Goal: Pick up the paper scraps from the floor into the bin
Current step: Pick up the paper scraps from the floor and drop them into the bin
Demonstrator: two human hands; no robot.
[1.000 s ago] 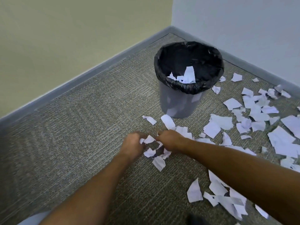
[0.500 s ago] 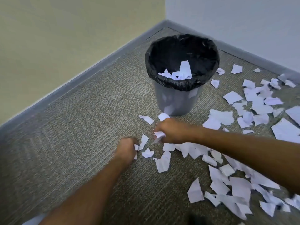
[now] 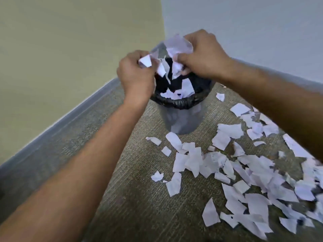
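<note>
Both hands up over the bin (image 3: 183,119), upper centre of frame. Bin = grey body w/ black liner (image 3: 181,103) folded over the rim, standing on carpet (image 3: 131,198) in the room corner.

Left hand (image 3: 135,75): centre-left of frame, above bin's left rim. Fingers curled, gripping a small bunch of white scraps (image 3: 146,61); a few bits hang down from the fist toward the bin mouth.

Right hand (image 3: 203,55): just right of centre, upper frame, a little higher than left. Fingers curled round a bigger crumpled wad of paper (image 3: 178,44); part of the wad sticks up above the knuckles, part trails below. Whether the trailing bits are loose or pinched, can't tell, some blur.

The 2 hands sit close together, paper between them nearly meeting over the bin opening.

Inside bin: white scraps already there (image 3: 176,92), lying vs. the black liner, near front of opening.

Floor: many scraps on the floor (image 3: 236,172), spread from centre to lower right of frame, thickest at right edge. A few strays near bin's base (image 3: 153,140) at centre, one small piece (image 3: 220,96) right of the bin. Carpet at left of frame shows none.

Bkgd: beige wall (image 3: 70,49) upper left, pale grey wall (image 3: 244,23) upper right, grey baseboard (image 3: 61,123) running diagonally at left.
</note>
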